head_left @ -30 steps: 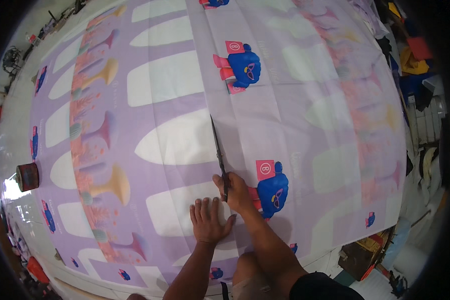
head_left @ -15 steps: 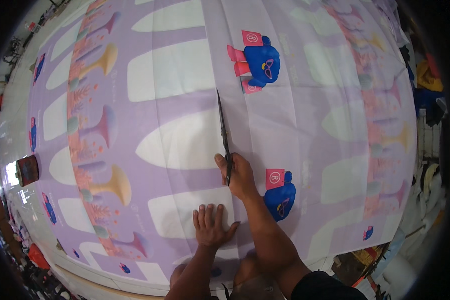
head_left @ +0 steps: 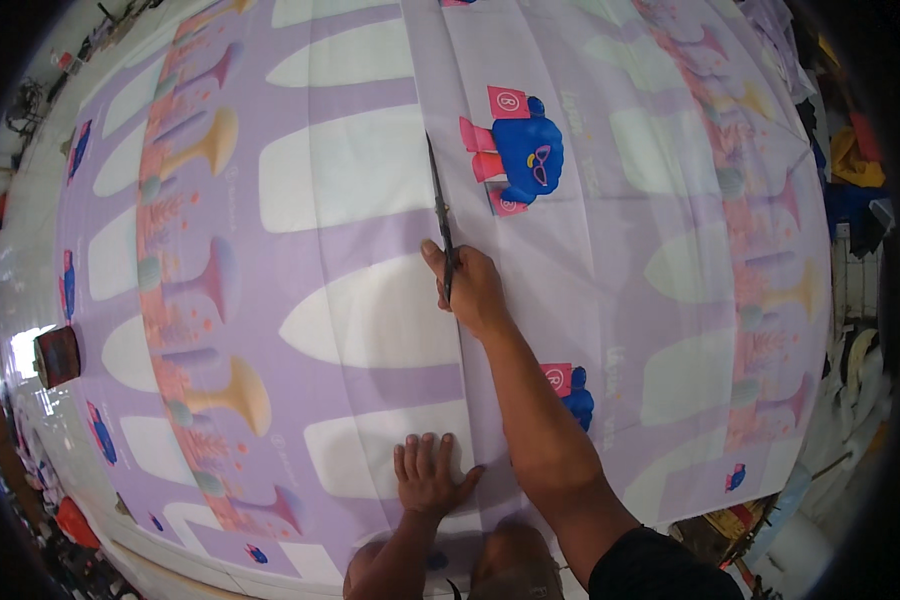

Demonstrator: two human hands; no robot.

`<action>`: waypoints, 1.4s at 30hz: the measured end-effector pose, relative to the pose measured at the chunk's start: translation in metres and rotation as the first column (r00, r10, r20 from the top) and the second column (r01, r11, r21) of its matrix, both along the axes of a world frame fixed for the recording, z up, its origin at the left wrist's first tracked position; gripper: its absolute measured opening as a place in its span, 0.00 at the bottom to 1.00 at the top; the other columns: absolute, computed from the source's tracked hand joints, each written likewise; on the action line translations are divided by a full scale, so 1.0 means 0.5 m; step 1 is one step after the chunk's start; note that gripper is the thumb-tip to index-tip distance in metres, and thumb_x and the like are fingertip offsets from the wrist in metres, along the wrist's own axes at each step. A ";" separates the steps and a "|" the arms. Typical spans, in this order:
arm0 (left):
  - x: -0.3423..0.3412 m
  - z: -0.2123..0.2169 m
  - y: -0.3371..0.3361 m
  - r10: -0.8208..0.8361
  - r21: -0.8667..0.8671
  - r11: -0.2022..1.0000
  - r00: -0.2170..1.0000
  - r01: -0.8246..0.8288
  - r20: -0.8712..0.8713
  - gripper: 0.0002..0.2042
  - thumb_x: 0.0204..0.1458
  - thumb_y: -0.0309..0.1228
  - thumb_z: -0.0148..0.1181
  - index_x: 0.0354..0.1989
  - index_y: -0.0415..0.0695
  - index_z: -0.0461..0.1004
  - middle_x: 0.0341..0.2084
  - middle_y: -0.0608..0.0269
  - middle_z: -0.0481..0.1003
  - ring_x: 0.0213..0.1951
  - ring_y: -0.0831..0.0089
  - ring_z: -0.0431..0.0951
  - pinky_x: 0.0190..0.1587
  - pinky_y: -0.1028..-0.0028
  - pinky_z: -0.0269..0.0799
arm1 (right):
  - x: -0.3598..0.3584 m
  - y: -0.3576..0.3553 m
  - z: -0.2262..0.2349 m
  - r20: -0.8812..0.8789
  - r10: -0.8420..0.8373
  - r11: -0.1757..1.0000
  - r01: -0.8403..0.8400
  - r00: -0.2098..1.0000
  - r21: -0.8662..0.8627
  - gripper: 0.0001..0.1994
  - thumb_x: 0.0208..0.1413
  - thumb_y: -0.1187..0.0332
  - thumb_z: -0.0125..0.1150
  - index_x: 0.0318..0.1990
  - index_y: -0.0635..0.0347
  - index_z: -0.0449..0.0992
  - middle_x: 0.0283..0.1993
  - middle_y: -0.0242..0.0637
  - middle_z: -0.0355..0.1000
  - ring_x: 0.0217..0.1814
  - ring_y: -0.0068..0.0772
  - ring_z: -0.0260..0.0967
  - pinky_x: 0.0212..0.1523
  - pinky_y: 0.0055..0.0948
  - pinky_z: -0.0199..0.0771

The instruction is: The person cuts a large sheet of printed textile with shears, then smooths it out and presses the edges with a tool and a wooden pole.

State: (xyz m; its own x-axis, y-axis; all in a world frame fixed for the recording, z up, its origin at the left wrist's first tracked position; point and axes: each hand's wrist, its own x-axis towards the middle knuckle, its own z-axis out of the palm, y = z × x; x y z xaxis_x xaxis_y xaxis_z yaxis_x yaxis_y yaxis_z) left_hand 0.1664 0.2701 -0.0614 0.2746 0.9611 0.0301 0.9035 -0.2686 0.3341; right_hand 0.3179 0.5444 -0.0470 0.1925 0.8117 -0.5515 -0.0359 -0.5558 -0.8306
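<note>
Your right hand [head_left: 476, 285] is curled round the handles of the black scissors [head_left: 439, 195]. Both have slid up the cloth [head_left: 535, 290], which lies spread under your two hands. Half a second ago the tip was at the low edge of a white block [head_left: 350, 165]; now it is well up that block's side. So the cut looks longer, and a thin line [head_left: 461, 358] runs down below the scissors. Your left hand [head_left: 431, 487] has stayed low, flat with fingers apart, holding nothing, and seems to keep the cloth still. A blue figure [head_left: 528, 152] is printed just right of the scissors. Far left sits a can [head_left: 58, 357].
</note>
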 end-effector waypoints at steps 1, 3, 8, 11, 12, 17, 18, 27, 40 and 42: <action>0.002 -0.001 0.001 -0.002 -0.008 1.000 1.000 0.002 -0.001 0.35 0.45 0.61 0.64 0.56 0.50 0.72 0.56 0.53 0.64 0.60 0.48 0.64 0.62 0.44 0.58 | 0.004 0.017 -0.001 0.005 -0.005 1.000 0.005 1.000 0.009 0.26 0.55 0.44 0.67 0.23 0.57 0.66 0.17 0.29 0.62 0.15 0.19 0.60 0.17 0.23 0.63; 0.001 -0.001 0.001 0.002 -0.024 1.000 1.000 -0.002 -0.008 0.35 0.45 0.61 0.64 0.56 0.50 0.72 0.56 0.53 0.64 0.60 0.48 0.64 0.62 0.44 0.59 | 0.006 0.049 0.000 0.009 -0.008 1.000 0.008 1.000 0.026 0.27 0.55 0.43 0.67 0.23 0.57 0.66 0.18 0.29 0.62 0.15 0.20 0.60 0.17 0.24 0.64; -0.003 0.004 0.003 0.001 -0.032 0.999 1.000 -0.002 -0.013 0.34 0.45 0.60 0.64 0.56 0.51 0.72 0.55 0.53 0.64 0.60 0.48 0.64 0.62 0.45 0.59 | 0.007 0.132 0.004 0.038 0.000 0.999 -0.002 0.999 0.041 0.28 0.54 0.42 0.66 0.21 0.56 0.65 0.17 0.30 0.62 0.15 0.22 0.60 0.17 0.25 0.63; -0.002 0.000 -0.001 0.000 -0.032 0.999 1.000 0.000 -0.008 0.34 0.45 0.61 0.64 0.56 0.51 0.72 0.56 0.53 0.64 0.60 0.48 0.64 0.62 0.45 0.59 | 0.014 0.180 0.006 0.016 0.005 0.999 -0.006 1.000 0.048 0.28 0.54 0.41 0.66 0.20 0.56 0.65 0.16 0.30 0.61 0.15 0.23 0.60 0.17 0.25 0.62; -0.003 -0.003 -0.002 0.001 -0.028 1.000 1.000 -0.001 -0.008 0.34 0.44 0.61 0.65 0.56 0.51 0.73 0.56 0.53 0.64 0.60 0.48 0.64 0.62 0.45 0.59 | 0.015 0.196 0.005 -0.004 0.008 0.999 -0.008 1.000 0.047 0.29 0.54 0.41 0.66 0.20 0.56 0.65 0.16 0.29 0.61 0.15 0.23 0.60 0.17 0.25 0.61; -0.003 -0.007 -0.005 -0.018 -0.033 0.999 1.000 0.018 -0.018 0.37 0.43 0.62 0.66 0.56 0.48 0.71 0.56 0.52 0.63 0.63 0.47 0.61 0.63 0.43 0.56 | 0.021 0.275 0.001 0.031 0.021 0.998 -0.023 0.999 0.052 0.29 0.54 0.41 0.66 0.20 0.56 0.65 0.16 0.30 0.60 0.15 0.24 0.59 0.17 0.25 0.60; -0.001 -0.008 -0.006 -0.019 -0.033 0.999 1.000 0.019 -0.016 0.37 0.43 0.62 0.66 0.55 0.48 0.71 0.56 0.52 0.63 0.63 0.47 0.61 0.63 0.43 0.56 | 0.026 0.290 0.000 0.034 0.022 0.998 -0.024 0.999 0.052 0.29 0.53 0.41 0.66 0.20 0.57 0.65 0.16 0.30 0.60 0.15 0.24 0.59 0.17 0.25 0.60; -0.006 -0.014 -0.012 -0.013 -0.024 1.000 1.000 0.012 -0.029 0.39 0.42 0.64 0.64 0.57 0.48 0.71 0.57 0.51 0.64 0.62 0.47 0.61 0.65 0.42 0.53 | 0.026 0.337 0.001 0.018 0.030 0.998 -0.031 0.999 0.046 0.30 0.53 0.40 0.66 0.18 0.57 0.65 0.17 0.32 0.61 0.15 0.24 0.60 0.16 0.27 0.60; 0.038 -0.015 0.803 0.015 0.213 0.977 0.999 -0.022 0.034 0.39 0.46 0.47 0.60 0.65 0.38 0.59 0.64 0.41 0.57 0.70 0.45 0.50 0.72 0.52 0.43 | 0.027 0.348 -0.005 -0.058 0.052 0.997 -0.049 0.997 0.059 0.29 0.54 0.41 0.65 0.18 0.56 0.66 0.17 0.30 0.62 0.16 0.25 0.59 0.18 0.27 0.59; 0.062 -0.031 0.815 0.017 0.184 0.983 1.000 -0.021 0.021 0.40 0.47 0.50 0.58 0.67 0.39 0.57 0.65 0.42 0.57 0.71 0.46 0.48 0.73 0.52 0.40 | 0.036 0.347 -0.009 -0.028 0.059 0.997 -0.057 0.998 0.059 0.30 0.55 0.41 0.64 0.19 0.62 0.68 0.17 0.35 0.65 0.16 0.27 0.64 0.18 0.30 0.63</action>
